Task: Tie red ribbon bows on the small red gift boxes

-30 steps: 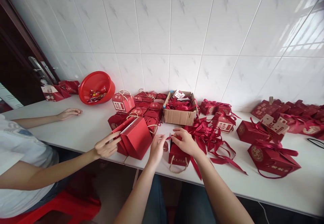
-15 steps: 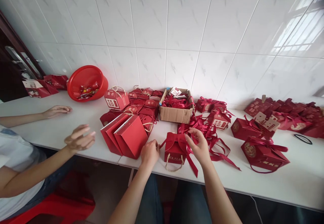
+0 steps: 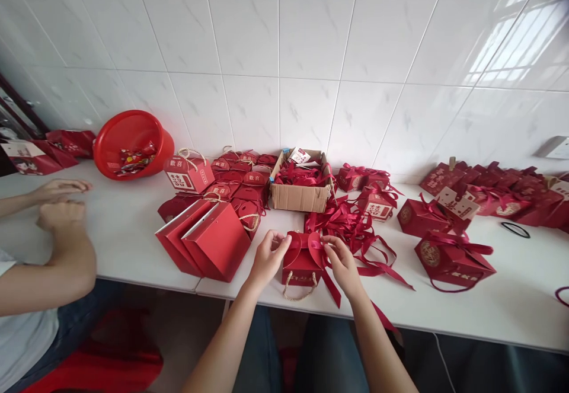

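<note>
A small red gift box with a twisted rope handle sits at the table's front edge. Two rounded flaps stand up at its top, side by side. My left hand pinches the left flap, its thumb and fingertips closed on the edge. On the other side, my right hand has its fingers closed at the right flap. Beside the box, a dark red ribbon hangs down under my right hand; whether the fingers also hold it is hidden. Behind lies a heap of loose ribbons.
To the left stand red paper bags, several finished boxes and a red basin with wrapped sweets. A cardboard box of ribbons is behind. Ribbon-tied boxes fill the right. A co-worker's arms rest at left.
My hands have come to the box's top flaps, which now stand raised. Earlier, my left hand was at the ribbon on the box's left. The co-worker's raised hand has drawn back to the left.
</note>
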`<state>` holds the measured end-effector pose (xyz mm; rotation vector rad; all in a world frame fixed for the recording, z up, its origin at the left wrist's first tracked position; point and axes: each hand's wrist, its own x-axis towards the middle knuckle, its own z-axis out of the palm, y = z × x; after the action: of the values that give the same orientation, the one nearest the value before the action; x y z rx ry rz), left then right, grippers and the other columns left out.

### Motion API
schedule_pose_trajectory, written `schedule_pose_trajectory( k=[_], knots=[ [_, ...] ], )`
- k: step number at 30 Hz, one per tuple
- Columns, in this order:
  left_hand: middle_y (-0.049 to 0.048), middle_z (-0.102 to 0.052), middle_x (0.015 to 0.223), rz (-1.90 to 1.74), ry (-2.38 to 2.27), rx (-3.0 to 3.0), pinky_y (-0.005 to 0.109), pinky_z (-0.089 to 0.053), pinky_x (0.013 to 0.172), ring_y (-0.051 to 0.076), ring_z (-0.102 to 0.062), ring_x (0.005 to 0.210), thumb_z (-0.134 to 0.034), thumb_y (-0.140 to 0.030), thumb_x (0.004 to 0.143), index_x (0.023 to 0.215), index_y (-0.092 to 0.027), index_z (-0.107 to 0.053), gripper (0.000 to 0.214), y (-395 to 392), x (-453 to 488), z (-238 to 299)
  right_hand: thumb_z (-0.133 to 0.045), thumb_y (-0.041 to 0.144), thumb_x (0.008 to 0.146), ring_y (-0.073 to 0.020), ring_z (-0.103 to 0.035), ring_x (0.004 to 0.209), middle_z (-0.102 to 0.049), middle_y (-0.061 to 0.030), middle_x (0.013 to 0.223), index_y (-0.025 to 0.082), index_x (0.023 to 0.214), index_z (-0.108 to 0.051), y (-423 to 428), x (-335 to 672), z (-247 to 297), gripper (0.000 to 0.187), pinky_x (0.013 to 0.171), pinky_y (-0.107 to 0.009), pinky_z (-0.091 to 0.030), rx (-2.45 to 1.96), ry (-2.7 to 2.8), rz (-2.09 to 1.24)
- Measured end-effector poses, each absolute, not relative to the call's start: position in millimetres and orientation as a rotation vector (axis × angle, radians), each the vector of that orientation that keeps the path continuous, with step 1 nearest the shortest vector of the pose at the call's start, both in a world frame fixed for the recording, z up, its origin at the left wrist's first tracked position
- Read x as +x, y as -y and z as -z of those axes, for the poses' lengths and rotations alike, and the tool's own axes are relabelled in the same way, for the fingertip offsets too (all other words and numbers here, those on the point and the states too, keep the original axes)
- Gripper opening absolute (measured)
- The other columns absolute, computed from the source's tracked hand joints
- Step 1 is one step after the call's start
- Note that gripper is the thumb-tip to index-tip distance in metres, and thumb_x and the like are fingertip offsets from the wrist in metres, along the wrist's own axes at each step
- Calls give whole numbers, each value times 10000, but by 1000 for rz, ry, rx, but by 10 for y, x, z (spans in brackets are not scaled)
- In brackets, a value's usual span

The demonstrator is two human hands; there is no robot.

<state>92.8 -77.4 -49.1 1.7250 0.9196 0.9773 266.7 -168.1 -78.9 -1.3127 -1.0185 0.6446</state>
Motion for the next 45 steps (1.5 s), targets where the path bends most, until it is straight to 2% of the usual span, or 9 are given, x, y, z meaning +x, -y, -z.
schedule_pose_trajectory(
  k=[5,9,15,21,26,30,35,39,45],
  knots=[
    [-50,-383,585,-903,-933,1718,218,-326,561,108,-404,575,-589,-491,768,602,-189,-422,384,803,875,519,-488,495,868,-159,-566,782,-582,-53,954,206,1028,-517,1707,2683,818,331,673,-277,-478,-1319,1057,-724],
    [-53,-340,547,-886,-938,1602,212,-311,518,96,-358,528,-567,-509,777,553,-189,-383,432,845,772,583,-553,495,836,-129,-519,647,-545,-4,814,218,1044,-477,1790,2710,850,354,577,-244,-437,-1285,1134,-835],
    [-36,-411,550,-943,-1050,1750,221,-340,551,117,-411,562,-562,-474,777,545,-190,-416,395,779,603,866,-438,529,888,-129,-455,597,-497,15,670,198,864,-534,1859,2718,774,346,545,-242,-381,-1346,1102,-816],
    [-10,-516,645,-975,-1200,2103,253,-395,642,151,-502,647,-561,-343,766,618,-206,-448,231,806,492,1002,-475,569,852,-104,-356,524,-379,48,580,200,657,-420,1821,2667,726,421,495,-227,-289,-1357,1114,-869],
    [57,-630,908,-1148,-1225,1894,325,-429,850,220,-585,923,-554,-372,782,847,-211,-546,174,826,542,904,-525,551,834,-114,-437,567,-457,29,621,197,711,-473,1837,2665,703,379,541,-233,-368,-1302,1060,-879],
    [40,-608,861,-1010,-1001,1613,276,-466,759,191,-596,848,-542,-470,797,839,-202,-547,271,836,660,744,-565,517,825,-146,-539,640,-552,0,664,204,748,-483,1846,2747,670,332,630,-278,-451,-1266,1071,-829],
    [-31,-466,587,-789,-887,1565,214,-377,524,114,-447,550,-588,-514,751,653,-187,-526,347,884,738,555,-622,446,796,-176,-587,703,-595,-24,755,213,792,-512,1808,2897,604,258,653,-312,-494,-1373,1204,-575],
    [-44,-377,559,-755,-866,1531,209,-307,491,93,-350,522,-608,-489,742,570,-180,-474,379,904,719,464,-573,289,822,-206,-621,837,-650,-52,886,224,893,-575,1778,2934,525,96,755,-347,-504,-1472,1322,-214],
    [-47,-337,554,-777,-858,1522,209,-287,489,91,-321,516,-622,-489,728,559,-184,-460,384,880,675,342,-530,203,824,-206,-598,793,-637,-52,807,224,743,-593,1751,2894,561,105,735,-360,-472,-1464,1319,251]
  ],
)
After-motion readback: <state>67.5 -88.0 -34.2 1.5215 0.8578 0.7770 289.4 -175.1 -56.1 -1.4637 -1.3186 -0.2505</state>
